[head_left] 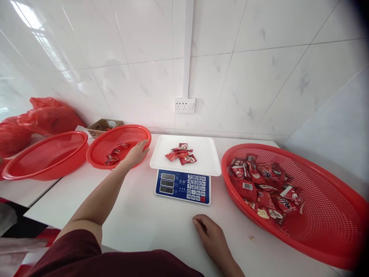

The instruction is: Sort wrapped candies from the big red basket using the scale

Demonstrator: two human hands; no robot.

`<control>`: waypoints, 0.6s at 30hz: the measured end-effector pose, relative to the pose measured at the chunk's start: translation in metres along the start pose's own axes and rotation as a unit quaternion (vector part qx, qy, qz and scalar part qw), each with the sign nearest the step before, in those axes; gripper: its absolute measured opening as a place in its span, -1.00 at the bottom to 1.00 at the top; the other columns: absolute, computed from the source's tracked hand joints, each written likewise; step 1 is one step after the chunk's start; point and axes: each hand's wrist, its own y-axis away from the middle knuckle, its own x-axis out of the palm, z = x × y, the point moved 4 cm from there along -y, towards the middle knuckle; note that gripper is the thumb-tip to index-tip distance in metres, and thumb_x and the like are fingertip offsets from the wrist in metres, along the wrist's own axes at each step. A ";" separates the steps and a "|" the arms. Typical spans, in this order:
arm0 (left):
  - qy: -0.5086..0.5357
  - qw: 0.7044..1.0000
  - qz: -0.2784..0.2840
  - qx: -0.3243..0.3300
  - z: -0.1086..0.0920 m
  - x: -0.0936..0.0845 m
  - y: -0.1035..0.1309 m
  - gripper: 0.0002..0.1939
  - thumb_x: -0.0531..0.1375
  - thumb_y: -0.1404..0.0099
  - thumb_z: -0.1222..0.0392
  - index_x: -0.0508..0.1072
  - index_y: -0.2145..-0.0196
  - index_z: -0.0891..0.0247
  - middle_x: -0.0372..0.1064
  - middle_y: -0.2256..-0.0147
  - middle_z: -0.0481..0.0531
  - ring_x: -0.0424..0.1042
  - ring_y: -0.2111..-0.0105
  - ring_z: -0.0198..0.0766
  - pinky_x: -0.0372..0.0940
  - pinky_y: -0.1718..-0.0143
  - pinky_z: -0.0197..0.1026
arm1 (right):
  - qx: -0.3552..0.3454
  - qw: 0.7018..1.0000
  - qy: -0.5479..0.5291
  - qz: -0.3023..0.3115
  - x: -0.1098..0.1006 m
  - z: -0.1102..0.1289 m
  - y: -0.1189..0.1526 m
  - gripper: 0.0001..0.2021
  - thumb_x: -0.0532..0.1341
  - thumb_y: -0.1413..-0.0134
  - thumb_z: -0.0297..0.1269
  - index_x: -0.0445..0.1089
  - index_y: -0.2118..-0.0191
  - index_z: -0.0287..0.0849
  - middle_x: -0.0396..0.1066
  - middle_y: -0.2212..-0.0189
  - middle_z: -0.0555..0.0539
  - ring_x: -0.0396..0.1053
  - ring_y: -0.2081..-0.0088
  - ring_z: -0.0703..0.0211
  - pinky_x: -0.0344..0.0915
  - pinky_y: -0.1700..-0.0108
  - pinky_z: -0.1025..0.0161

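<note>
My left hand [137,153] is at the right side of a round red basket [99,148], touching or just above its rim, with fingers apart and nothing visible in them. Several small red packets [112,158] lie inside that basket. A pile of red packets [181,153] sits on the white tray [161,148] of a scale with a blue keypad panel [183,187]. My right hand [209,232] rests on the table below the scale, its fingers curled and nothing visible in them. Many red packets [265,184] fill part of the large red basket [334,215] at the right.
Another red basket [49,157] stands at the left, with red plastic bags [54,117] behind it. A cardboard box [99,127] is near the tiled wall. A small gold-coloured bit [251,238] lies on the white table [135,219]. A socket [185,105] is on the wall.
</note>
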 end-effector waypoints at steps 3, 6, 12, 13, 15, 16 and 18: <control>-0.024 0.999 0.045 0.009 0.004 0.002 0.019 -0.56 -0.15 -0.36 0.12 0.08 -0.16 0.21 0.42 0.14 0.17 0.43 0.21 -0.07 0.28 0.26 -0.17 | -0.004 1.000 0.000 -0.006 -0.001 0.002 0.000 -0.76 0.02 -0.13 -0.16 0.39 0.37 -0.11 0.46 0.39 -0.02 0.41 0.34 0.18 0.31 0.27 0.31; -0.054 0.996 0.075 0.008 -0.001 0.001 0.041 -0.53 -0.14 -0.35 0.16 0.05 -0.19 0.24 0.45 0.28 0.19 0.45 0.34 -0.04 0.27 0.37 -0.15 | -0.005 1.000 0.003 -0.003 -0.001 0.002 0.000 -0.75 0.02 -0.14 -0.15 0.38 0.37 -0.11 0.47 0.39 -0.03 0.41 0.34 0.16 0.31 0.28 0.31; -0.158 0.978 0.136 -0.030 -0.016 -0.001 0.081 -0.50 -0.19 -0.36 0.26 -0.03 -0.23 0.41 0.43 0.42 0.23 0.44 0.40 -0.04 0.25 0.41 -0.15 | -0.011 1.000 0.009 0.008 0.000 0.001 0.000 -0.73 0.00 -0.15 -0.13 0.37 0.37 -0.11 0.46 0.38 -0.05 0.40 0.33 0.15 0.31 0.28 0.29; -0.176 0.972 0.145 -0.048 -0.014 -0.002 0.086 -0.50 -0.19 -0.36 0.27 -0.03 -0.23 0.44 0.42 0.42 0.25 0.44 0.39 -0.03 0.26 0.41 -0.14 | -0.010 1.000 0.010 0.010 0.000 0.000 0.000 -0.73 -0.01 -0.15 -0.13 0.37 0.36 -0.11 0.46 0.38 -0.05 0.41 0.33 0.15 0.31 0.27 0.29; -0.190 0.966 0.152 -0.085 -0.004 -0.004 0.093 -0.49 -0.19 -0.35 0.29 -0.02 -0.22 0.49 0.42 0.43 0.29 0.44 0.39 -0.02 0.26 0.41 -0.13 | -0.007 1.000 0.014 0.012 0.000 -0.001 0.000 -0.72 -0.01 -0.15 -0.12 0.38 0.35 -0.11 0.46 0.36 -0.05 0.41 0.32 0.14 0.31 0.26 0.28; -0.190 0.965 0.152 -0.100 0.003 -0.005 0.096 -0.49 -0.18 -0.34 0.30 -0.02 -0.22 0.50 0.42 0.43 0.29 0.44 0.40 -0.01 0.26 0.41 -0.12 | -0.006 1.000 0.016 0.012 0.000 -0.002 0.000 -0.72 -0.01 -0.15 -0.11 0.38 0.35 -0.11 0.47 0.36 -0.06 0.41 0.31 0.14 0.31 0.26 0.28; -0.183 0.964 0.153 -0.119 0.017 -0.008 0.103 -0.49 -0.17 -0.33 0.31 -0.01 -0.21 0.52 0.42 0.44 0.28 0.44 0.42 -0.03 0.27 0.40 -0.11 | -0.007 1.000 0.019 0.008 0.000 -0.003 0.000 -0.71 -0.01 -0.14 -0.10 0.39 0.35 -0.10 0.47 0.36 -0.06 0.41 0.31 0.13 0.32 0.26 0.27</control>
